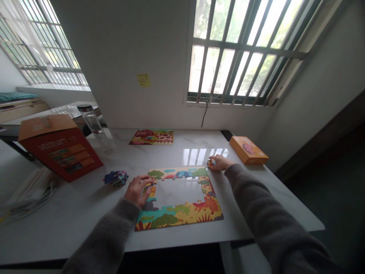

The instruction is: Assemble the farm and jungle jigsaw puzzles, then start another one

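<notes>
A partly assembled jigsaw puzzle [182, 213] lies on the white table [71, 213], its colourful border joined and its middle bare. My left hand [137, 189] rests on the puzzle's left edge, fingers curled down onto the pieces. My right hand [219, 163] is beyond the puzzle's upper right corner, fingers closed on a small puzzle piece [210, 163]. A small pile of loose pieces [116, 177] sits just left of my left hand.
A red puzzle box [61, 152] stands at the left, a clear bottle [92, 122] behind it. A finished puzzle [152, 137] lies near the wall, an orange box [248, 150] at the right. White cables [31, 199] trail at the left edge.
</notes>
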Tool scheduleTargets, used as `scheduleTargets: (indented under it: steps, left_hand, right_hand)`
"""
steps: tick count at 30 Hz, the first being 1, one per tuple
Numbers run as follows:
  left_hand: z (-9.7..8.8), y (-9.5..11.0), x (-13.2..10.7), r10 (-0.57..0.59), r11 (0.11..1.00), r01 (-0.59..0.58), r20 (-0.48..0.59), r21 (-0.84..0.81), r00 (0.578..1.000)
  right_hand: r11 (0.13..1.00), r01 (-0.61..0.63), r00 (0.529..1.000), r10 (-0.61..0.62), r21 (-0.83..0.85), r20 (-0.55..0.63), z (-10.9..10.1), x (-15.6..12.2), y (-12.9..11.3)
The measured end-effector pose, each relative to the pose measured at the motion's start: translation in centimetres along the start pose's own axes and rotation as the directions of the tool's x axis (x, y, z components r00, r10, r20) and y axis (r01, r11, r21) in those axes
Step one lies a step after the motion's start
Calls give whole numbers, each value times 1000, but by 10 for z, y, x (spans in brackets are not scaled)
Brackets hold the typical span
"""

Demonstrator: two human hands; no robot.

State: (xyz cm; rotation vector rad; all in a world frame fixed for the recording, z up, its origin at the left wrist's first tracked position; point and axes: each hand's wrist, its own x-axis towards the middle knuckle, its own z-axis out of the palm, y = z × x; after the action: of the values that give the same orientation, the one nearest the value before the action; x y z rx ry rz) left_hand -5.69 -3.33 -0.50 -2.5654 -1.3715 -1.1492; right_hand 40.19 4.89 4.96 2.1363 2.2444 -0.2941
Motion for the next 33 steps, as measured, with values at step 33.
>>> scheduleTargets:
  steps: [33]
  left_hand:
    - [2, -2, -2, 7, 1000, -7, -4, -26, 1000]
  right_hand:
    - [987, -9, 996, -6, 160, 93, -13, 19, 20]
